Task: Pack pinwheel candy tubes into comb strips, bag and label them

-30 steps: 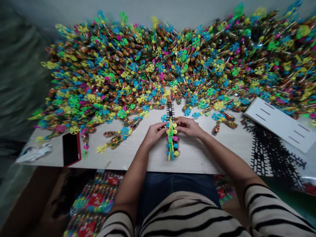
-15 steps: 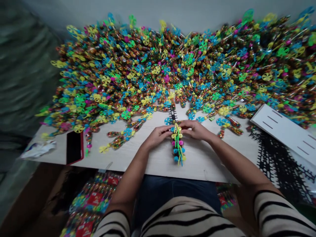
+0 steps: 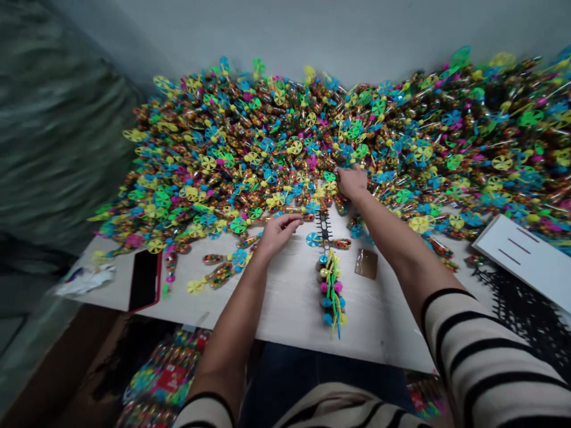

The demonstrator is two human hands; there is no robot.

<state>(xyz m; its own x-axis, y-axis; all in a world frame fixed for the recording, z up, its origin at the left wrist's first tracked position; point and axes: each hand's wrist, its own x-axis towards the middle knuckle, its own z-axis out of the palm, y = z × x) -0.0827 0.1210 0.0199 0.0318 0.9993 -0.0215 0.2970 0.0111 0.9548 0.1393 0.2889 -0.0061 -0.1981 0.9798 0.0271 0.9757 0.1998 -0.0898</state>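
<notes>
A huge heap of clear candy-filled tubes capped with blue, green and yellow plastic pinwheels [image 3: 285, 137] covers the far side of the pale wooden table [image 3: 285, 324], and its near edge lies directly ahead of my hands. Out to my left sit a black phone in a red case [image 3: 145, 280] and a crumpled plastic bag [image 3: 87, 282]. To my right, a slotted white board [image 3: 521, 255] lies beside a pile of black comb-like racks [image 3: 521, 309], and a small brown packet [image 3: 366, 263] rests on the table nearer in.

My right arm stretches well forward, with my right hand [image 3: 352, 183] down on the heap's edge, fingers curled over the tubes; I cannot tell whether it is gripping one. My left hand [image 3: 280, 233] is open, fingers loosely curved, palm down above the table.

A black plastic comb strip [image 3: 323, 229] lies between my hands and below the right one, just beside my left fingertips, and its bundle of attached tubes [image 3: 330, 291] runs toward me, clear of both hands.
</notes>
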